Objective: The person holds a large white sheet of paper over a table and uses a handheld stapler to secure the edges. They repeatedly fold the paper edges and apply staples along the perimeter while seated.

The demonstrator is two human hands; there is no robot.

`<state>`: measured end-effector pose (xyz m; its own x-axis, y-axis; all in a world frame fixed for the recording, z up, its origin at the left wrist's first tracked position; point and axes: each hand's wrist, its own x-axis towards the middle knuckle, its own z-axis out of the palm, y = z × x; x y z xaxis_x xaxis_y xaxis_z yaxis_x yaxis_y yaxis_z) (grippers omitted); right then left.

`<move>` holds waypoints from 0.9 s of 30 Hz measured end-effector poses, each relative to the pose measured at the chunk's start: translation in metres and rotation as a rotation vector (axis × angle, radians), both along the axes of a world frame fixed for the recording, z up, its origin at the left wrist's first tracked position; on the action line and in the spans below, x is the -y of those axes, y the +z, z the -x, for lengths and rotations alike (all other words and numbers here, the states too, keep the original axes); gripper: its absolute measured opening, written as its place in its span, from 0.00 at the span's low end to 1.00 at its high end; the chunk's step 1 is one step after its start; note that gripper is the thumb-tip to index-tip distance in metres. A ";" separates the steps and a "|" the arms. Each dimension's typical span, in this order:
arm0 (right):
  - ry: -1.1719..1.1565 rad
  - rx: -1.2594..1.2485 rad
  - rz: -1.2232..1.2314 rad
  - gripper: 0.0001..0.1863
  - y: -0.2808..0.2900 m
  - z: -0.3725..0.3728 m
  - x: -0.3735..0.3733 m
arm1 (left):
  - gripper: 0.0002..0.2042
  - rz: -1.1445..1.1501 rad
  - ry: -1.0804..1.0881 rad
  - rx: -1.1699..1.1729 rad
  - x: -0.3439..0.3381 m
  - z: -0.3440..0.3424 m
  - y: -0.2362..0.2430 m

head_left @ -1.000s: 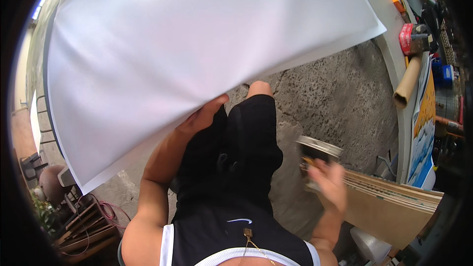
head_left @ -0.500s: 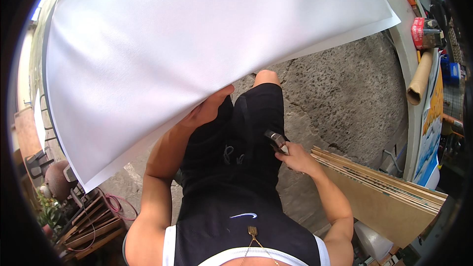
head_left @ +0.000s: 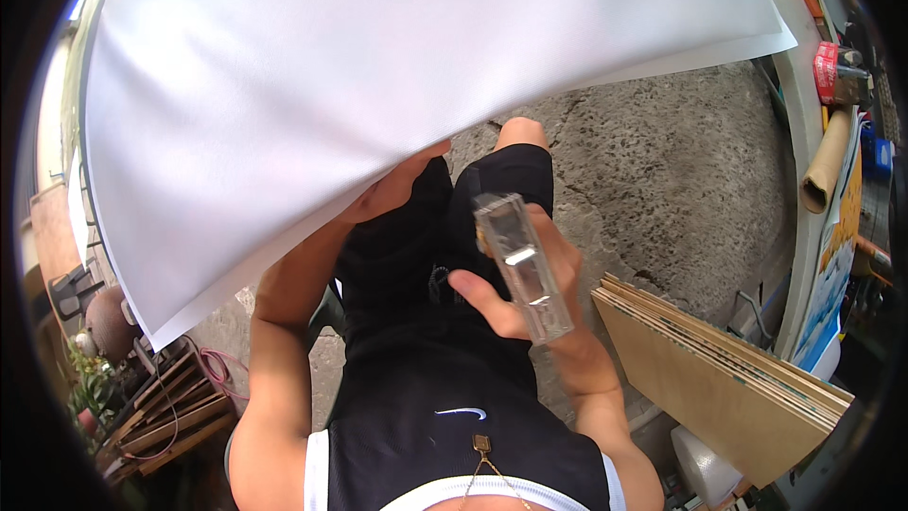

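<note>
A big white sheet (head_left: 378, 76) fills the upper part of the head view. My left hand (head_left: 392, 191) holds it from underneath at its lower edge; most of that hand is hidden by the sheet. My right hand (head_left: 525, 289) is raised in front of my black shorts and grips a long metal stapler (head_left: 522, 265), its length pointing up toward the sheet's edge. The stapler's tip lies just below the sheet, not touching it.
Rough concrete floor (head_left: 662, 170) lies below. A stack of plywood boards (head_left: 719, 369) leans at the right. A white workbench edge (head_left: 804, 132) with a cardboard tube (head_left: 828, 166) and a red tool (head_left: 832, 71) runs along the right. Wooden pallets (head_left: 165, 407) sit lower left.
My right hand has come up from beside the plywood with the stapler and now holds it high in front of me. The sheet has shifted slightly right.
</note>
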<state>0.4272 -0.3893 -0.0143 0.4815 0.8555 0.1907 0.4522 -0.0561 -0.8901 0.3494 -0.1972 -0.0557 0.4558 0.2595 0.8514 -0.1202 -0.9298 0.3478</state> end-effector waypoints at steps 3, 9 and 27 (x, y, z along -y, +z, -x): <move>-0.014 0.014 -0.153 0.21 -0.014 0.005 -0.020 | 0.13 -0.012 0.001 -0.010 -0.001 -0.001 0.000; -0.033 0.088 -0.219 0.21 -0.029 0.006 -0.036 | 0.13 -0.007 -0.005 -0.031 -0.003 -0.002 0.000; -0.025 0.124 -0.097 0.20 -0.018 -0.006 -0.041 | 0.13 0.146 -0.096 -0.360 -0.015 0.061 0.041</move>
<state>0.4335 -0.3486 -0.0323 0.4701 0.8180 0.3313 0.5585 0.0150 -0.8294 0.2889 -0.1819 -0.0145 0.7463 0.3077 0.5903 -0.0502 -0.8583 0.5108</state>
